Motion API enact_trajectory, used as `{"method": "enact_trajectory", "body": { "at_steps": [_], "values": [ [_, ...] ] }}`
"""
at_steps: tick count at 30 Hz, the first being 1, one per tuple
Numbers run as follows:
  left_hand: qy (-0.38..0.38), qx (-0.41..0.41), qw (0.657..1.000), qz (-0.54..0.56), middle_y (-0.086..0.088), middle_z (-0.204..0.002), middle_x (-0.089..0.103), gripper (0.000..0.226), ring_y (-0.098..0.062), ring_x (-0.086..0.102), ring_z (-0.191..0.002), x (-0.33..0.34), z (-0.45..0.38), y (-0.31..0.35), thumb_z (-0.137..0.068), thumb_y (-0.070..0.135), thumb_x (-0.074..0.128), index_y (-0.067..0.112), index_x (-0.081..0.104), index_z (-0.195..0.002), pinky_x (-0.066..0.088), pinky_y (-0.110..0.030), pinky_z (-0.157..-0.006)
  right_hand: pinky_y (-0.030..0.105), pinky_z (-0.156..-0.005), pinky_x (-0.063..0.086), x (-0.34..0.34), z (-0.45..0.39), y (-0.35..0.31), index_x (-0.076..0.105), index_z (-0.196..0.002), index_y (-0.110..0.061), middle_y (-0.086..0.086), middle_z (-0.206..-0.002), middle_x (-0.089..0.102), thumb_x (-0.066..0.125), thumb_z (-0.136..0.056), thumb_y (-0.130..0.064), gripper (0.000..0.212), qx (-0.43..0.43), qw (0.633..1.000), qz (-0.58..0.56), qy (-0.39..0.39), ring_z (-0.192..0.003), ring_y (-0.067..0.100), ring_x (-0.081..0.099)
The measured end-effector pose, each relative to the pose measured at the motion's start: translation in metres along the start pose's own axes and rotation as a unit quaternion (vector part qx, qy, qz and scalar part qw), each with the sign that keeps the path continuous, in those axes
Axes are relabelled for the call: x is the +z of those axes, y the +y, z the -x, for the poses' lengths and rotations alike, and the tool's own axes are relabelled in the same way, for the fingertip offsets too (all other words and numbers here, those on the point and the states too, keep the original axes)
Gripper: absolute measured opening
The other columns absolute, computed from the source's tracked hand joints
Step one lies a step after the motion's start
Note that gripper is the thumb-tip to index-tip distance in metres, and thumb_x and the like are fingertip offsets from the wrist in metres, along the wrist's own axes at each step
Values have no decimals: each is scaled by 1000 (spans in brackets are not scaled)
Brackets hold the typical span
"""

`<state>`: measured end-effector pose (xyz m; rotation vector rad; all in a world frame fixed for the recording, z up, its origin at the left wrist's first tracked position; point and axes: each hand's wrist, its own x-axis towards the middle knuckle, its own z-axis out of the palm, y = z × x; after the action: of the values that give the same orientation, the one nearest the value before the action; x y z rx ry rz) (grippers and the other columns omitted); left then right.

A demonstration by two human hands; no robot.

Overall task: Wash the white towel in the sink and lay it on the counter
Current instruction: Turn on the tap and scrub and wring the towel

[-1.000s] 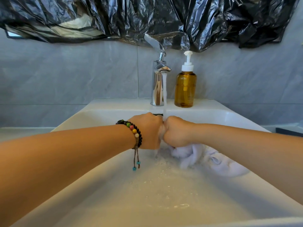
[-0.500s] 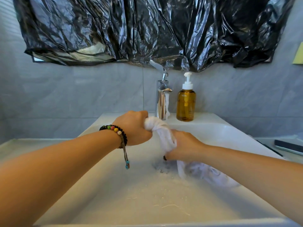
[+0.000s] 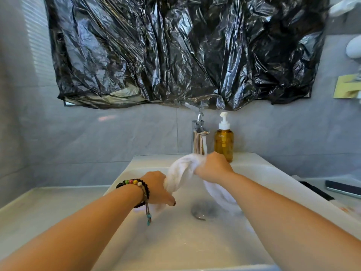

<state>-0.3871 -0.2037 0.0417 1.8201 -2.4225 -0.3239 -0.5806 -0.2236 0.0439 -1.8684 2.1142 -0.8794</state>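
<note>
The wet white towel [image 3: 182, 172] is twisted into a thick rope above the white sink basin [image 3: 175, 241]. My left hand [image 3: 159, 189], with a beaded bracelet on its wrist, grips the towel's lower left end. Higher up, close to the tap, my right hand [image 3: 214, 167] grips the other end. A loose tail of towel hangs down below my right wrist into the basin, near the drain [image 3: 201, 211]. Water runs from the chrome tap [image 3: 199, 137] behind the hands.
An amber soap pump bottle [image 3: 224, 142] stands right of the tap on the sink's back ledge. The counter [image 3: 29, 204] stretches left of the basin. A dark phone [image 3: 343, 188] lies on the right counter. Black plastic sheeting [image 3: 175, 51] covers the wall above.
The hands have swapped heights: my left hand dropped low to the left and my right hand rose toward the tap, twisting the towel between them. The view has tilted up.
</note>
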Motion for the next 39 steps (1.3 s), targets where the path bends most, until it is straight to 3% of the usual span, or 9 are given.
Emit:
{"method": "enact_trajectory", "body": {
  "at_steps": [6,12,17,21,24,28,33,36,39],
  "values": [
    [-122,-13,980,158,4,-105,70,57,-17,68,-97,-7,-10,11,-59,50,85,24,66,-106,58,-33,-84,28,-62,45,0,1,6,58,-109,-11,5,-97,61,70,-75,-9,36,24,980,-193,-34,-86,23,60],
    [-130,13,948,291,-2,-108,73,72,-20,68,-101,-4,-33,41,-47,36,89,19,67,-113,52,-38,-96,34,-78,53,-4,-4,13,68,-103,-2,12,-104,68,58,-77,0,28,-85,993,-80,0,-100,30,63],
    [-32,9,953,300,-14,-100,72,64,-27,70,-88,15,-47,49,-43,37,86,11,70,-99,57,-46,-87,24,-67,42,1,-1,9,64,-112,-7,12,-109,66,58,-86,-9,27,-86,995,5,52,-97,27,62],
    [-15,-2,968,251,-9,-86,70,38,-25,68,-82,13,-47,50,-62,36,81,10,72,-88,57,-36,-80,28,-64,42,2,0,6,65,-108,-15,8,-104,65,60,-81,-21,28,-105,993,27,40,-83,24,57],
    [8,-6,969,246,2,-65,61,21,-16,56,-63,4,-41,48,-74,31,77,14,66,-72,46,-23,-58,29,-61,45,-8,5,3,60,-89,-17,5,-89,64,64,-77,-27,17,-126,991,7,36,-83,26,61],
    [54,-5,914,401,9,-44,54,25,-12,47,-46,-8,-33,32,-78,19,74,16,59,-58,34,-17,-45,27,-58,43,-22,4,24,62,-80,-13,1,-75,64,76,-73,-27,21,-89,990,-59,-94,-69,19,59],
    [85,1,839,537,0,-54,58,16,-21,49,-52,-13,-30,23,-60,26,70,13,62,-63,37,-23,-58,29,-70,47,-26,7,28,63,-95,-23,0,-89,63,72,-76,-30,22,-22,971,-180,-155,-78,17,58],
    [29,53,792,607,-5,-75,66,25,-17,60,-62,-10,-30,25,-65,14,67,8,70,-89,48,-22,-60,30,-71,47,-23,12,10,66,-105,-17,5,-94,66,62,-77,-10,29,11,927,-359,-107,-83,22,59],
    [-70,99,777,618,-17,-104,69,57,-29,65,-91,-1,-31,32,-60,8,67,3,66,-117,51,-35,-84,35,-77,47,-19,17,0,68,-97,-2,17,-84,66,50,-63,-10,40,60,806,-570,-144,-78,33,61]
  ]
}}
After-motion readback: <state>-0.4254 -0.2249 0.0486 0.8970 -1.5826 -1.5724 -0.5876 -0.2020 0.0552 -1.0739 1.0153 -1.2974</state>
